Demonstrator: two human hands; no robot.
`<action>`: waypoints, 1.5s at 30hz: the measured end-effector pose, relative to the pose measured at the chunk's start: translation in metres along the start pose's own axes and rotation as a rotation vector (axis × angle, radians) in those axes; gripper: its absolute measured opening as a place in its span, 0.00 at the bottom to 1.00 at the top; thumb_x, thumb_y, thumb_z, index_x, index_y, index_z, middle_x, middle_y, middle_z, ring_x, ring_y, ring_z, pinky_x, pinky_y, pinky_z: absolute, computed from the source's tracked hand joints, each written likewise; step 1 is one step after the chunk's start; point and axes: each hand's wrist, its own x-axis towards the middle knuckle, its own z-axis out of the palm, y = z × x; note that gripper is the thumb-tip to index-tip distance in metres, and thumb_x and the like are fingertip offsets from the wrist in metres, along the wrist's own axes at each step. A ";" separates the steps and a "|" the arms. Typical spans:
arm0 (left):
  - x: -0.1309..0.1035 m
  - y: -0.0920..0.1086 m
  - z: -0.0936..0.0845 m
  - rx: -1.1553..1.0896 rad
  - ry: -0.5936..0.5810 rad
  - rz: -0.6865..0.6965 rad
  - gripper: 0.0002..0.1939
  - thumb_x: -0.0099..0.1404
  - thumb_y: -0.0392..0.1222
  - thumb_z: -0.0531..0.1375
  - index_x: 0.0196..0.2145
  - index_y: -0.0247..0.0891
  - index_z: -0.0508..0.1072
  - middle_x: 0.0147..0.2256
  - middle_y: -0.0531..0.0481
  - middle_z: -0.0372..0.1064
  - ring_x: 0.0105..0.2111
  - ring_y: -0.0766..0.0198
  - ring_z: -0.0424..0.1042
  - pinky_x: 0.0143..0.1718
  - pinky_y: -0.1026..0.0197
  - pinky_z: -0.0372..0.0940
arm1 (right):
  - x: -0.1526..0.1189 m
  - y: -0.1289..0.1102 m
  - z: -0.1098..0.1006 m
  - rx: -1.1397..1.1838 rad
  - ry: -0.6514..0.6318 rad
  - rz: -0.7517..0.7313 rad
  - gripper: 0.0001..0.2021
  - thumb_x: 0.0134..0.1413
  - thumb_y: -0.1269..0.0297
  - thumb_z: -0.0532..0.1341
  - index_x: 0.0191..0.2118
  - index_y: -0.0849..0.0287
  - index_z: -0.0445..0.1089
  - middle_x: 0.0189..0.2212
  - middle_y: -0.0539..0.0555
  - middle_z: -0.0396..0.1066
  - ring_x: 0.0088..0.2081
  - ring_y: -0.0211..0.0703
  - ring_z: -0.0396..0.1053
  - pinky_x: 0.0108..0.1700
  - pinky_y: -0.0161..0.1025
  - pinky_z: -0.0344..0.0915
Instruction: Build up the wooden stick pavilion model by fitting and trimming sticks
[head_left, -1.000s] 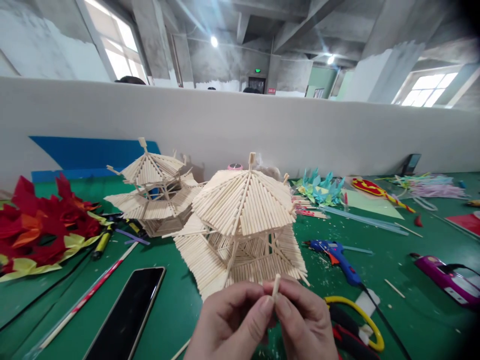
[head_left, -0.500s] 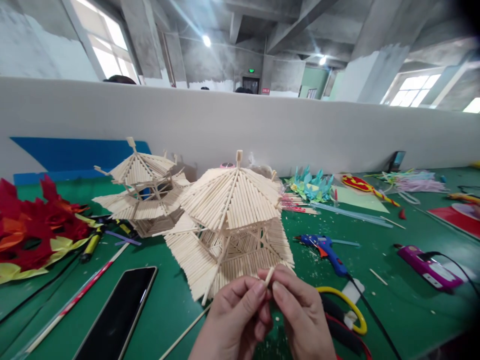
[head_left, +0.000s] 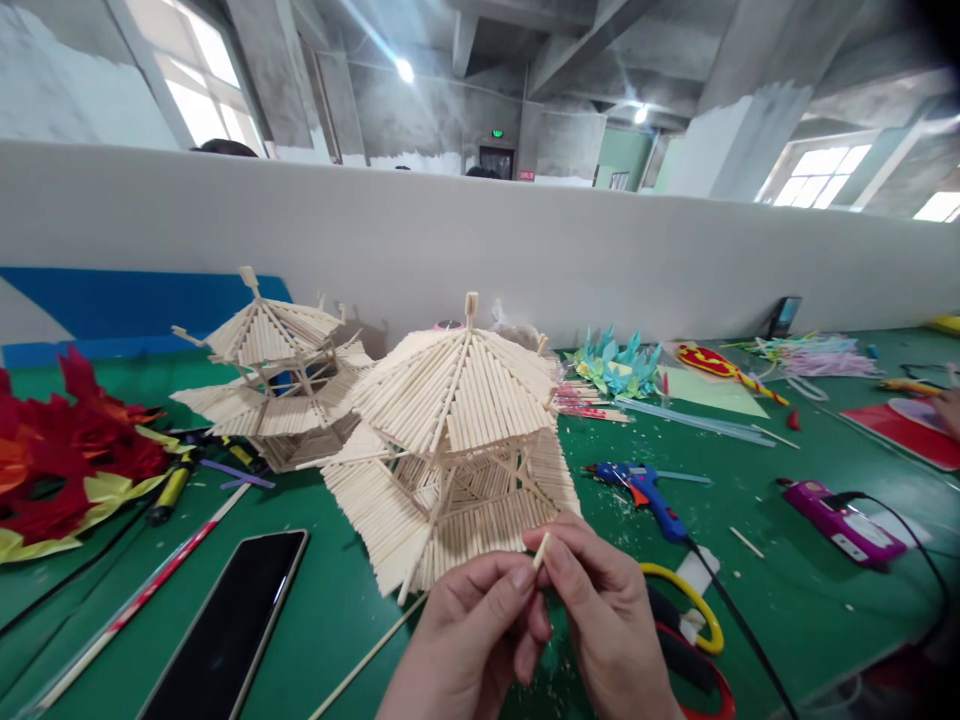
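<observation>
A short wooden stick (head_left: 541, 551) is pinched between my two hands, low in the centre of the view. My left hand (head_left: 472, 625) closes on its lower end with thumb and forefinger. My right hand (head_left: 600, 605) has its fingertips on the upper end. Just beyond my hands stands a pavilion model of pale wooden sticks (head_left: 457, 400), with two tiers of roof and a short post on top. Behind it to the left is a second, similar stick model (head_left: 274, 370). My fingers hide part of the nearer model's lower edge.
A phone (head_left: 229, 625), a wrapped stick (head_left: 142, 600) and red paper craft (head_left: 75, 460) lie left. Right are a blue glue gun (head_left: 641, 495), yellow-and-red-handled tools (head_left: 697, 620) and a purple device (head_left: 844, 520). Another person's hand (head_left: 949, 405) shows at the right edge.
The view has shifted slightly, moving most table items a little left. My right fingertips have moved onto the stick's upper end. Another person's hand has come in at the right edge.
</observation>
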 end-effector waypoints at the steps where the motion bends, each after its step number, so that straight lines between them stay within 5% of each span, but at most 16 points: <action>1: 0.000 0.000 0.000 -0.006 0.002 0.001 0.08 0.53 0.40 0.63 0.21 0.33 0.72 0.17 0.54 0.66 0.14 0.78 0.58 0.18 0.73 0.49 | 0.000 0.001 -0.001 -0.012 -0.009 -0.008 0.08 0.52 0.63 0.57 0.30 0.55 0.73 0.23 0.49 0.67 0.28 0.36 0.65 0.30 0.33 0.61; 10: 0.004 -0.007 -0.006 0.058 0.079 0.019 0.10 0.49 0.44 0.65 0.23 0.33 0.73 0.16 0.55 0.63 0.15 0.77 0.56 0.18 0.73 0.49 | 0.005 0.007 -0.014 -0.168 -0.074 -0.044 0.09 0.54 0.63 0.55 0.35 0.51 0.73 0.27 0.49 0.68 0.32 0.38 0.66 0.33 0.32 0.62; 13: 0.005 -0.017 -0.013 0.267 0.078 0.049 0.10 0.50 0.46 0.64 0.22 0.35 0.74 0.17 0.55 0.62 0.17 0.75 0.55 0.18 0.71 0.48 | -0.001 0.015 -0.049 -0.467 -0.032 -0.033 0.10 0.53 0.61 0.55 0.38 0.52 0.71 0.30 0.51 0.69 0.30 0.39 0.66 0.31 0.33 0.63; 18: 0.009 -0.038 -0.038 0.804 -0.014 0.375 0.11 0.57 0.44 0.57 0.21 0.37 0.73 0.19 0.52 0.61 0.22 0.67 0.60 0.24 0.65 0.54 | -0.032 0.039 -0.131 -1.022 0.044 0.085 0.12 0.52 0.57 0.54 0.40 0.55 0.66 0.32 0.53 0.71 0.33 0.41 0.70 0.33 0.33 0.67; 23: 0.020 -0.045 -0.060 1.070 -0.005 0.614 0.10 0.59 0.41 0.53 0.25 0.39 0.73 0.26 0.46 0.67 0.27 0.62 0.66 0.30 0.61 0.60 | -0.050 0.071 -0.177 -1.449 -0.035 -0.161 0.16 0.50 0.61 0.53 0.45 0.59 0.64 0.41 0.60 0.69 0.43 0.46 0.69 0.42 0.40 0.68; 30: 0.031 -0.050 -0.096 1.262 0.148 0.647 0.09 0.55 0.38 0.58 0.33 0.43 0.77 0.29 0.44 0.77 0.29 0.55 0.75 0.33 0.63 0.67 | -0.039 0.090 -0.184 -1.578 -0.117 -0.283 0.14 0.49 0.64 0.52 0.39 0.62 0.70 0.35 0.59 0.74 0.35 0.44 0.73 0.35 0.34 0.71; 34: 0.033 -0.052 -0.113 1.354 0.098 0.649 0.11 0.56 0.37 0.57 0.35 0.43 0.76 0.28 0.46 0.77 0.26 0.58 0.76 0.30 0.66 0.69 | -0.030 0.082 -0.183 -1.591 -0.244 -0.227 0.14 0.49 0.63 0.53 0.38 0.61 0.72 0.35 0.59 0.75 0.34 0.44 0.74 0.35 0.33 0.71; 39: 0.040 -0.042 -0.120 1.434 0.042 0.701 0.11 0.57 0.37 0.55 0.35 0.42 0.75 0.29 0.49 0.77 0.27 0.61 0.76 0.31 0.67 0.69 | -0.022 0.078 -0.179 -1.550 -0.376 -0.101 0.16 0.52 0.61 0.51 0.42 0.60 0.69 0.40 0.59 0.73 0.39 0.44 0.72 0.41 0.37 0.69; 45: 0.042 -0.031 -0.121 1.482 0.058 0.804 0.09 0.56 0.37 0.56 0.34 0.41 0.75 0.29 0.47 0.77 0.31 0.59 0.75 0.33 0.64 0.69 | -0.014 0.076 -0.167 -1.523 -0.414 -0.016 0.13 0.54 0.64 0.48 0.38 0.58 0.68 0.33 0.58 0.73 0.33 0.45 0.72 0.36 0.41 0.70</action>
